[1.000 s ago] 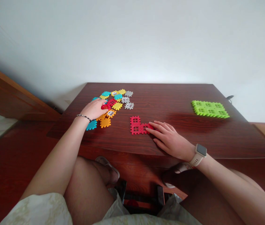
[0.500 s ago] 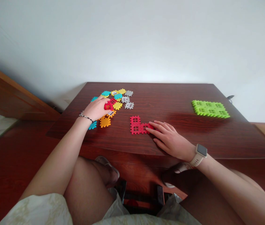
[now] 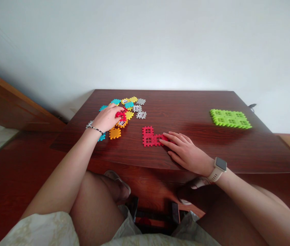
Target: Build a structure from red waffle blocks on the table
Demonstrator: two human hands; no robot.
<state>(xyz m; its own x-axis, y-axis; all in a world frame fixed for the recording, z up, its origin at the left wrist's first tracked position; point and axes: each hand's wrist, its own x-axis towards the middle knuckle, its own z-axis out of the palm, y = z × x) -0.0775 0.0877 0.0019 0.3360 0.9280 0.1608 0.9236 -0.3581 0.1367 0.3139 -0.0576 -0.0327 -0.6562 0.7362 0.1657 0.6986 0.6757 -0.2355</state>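
Observation:
Over the pile of coloured tiles at the left, my left hand [image 3: 107, 118] pinches a red interlocking tile [image 3: 121, 116] between thumb and fingers. Around it lie a yellow tile [image 3: 129, 115], an orange tile [image 3: 115, 133], a blue tile [image 3: 128, 104] and grey tiles with white windows [image 3: 141, 115]. My right hand [image 3: 182, 147] lies flat, fingers stretched out, its fingertips on the right end of several joined red window tiles [image 3: 148, 140]. Those fingers partly cover that end of the red piece.
A bright green panel of joined window tiles [image 3: 230, 119] lies at the right of the dark wooden table [image 3: 185, 106]. A pale wall [image 3: 160, 44] rises behind the table. A black cable end [image 3: 252, 106] shows past its right edge.
My left hand has shifted slightly right, and the red tile in its fingers now sits tilted above the pile. My right hand and the joined red tiles have stayed put.

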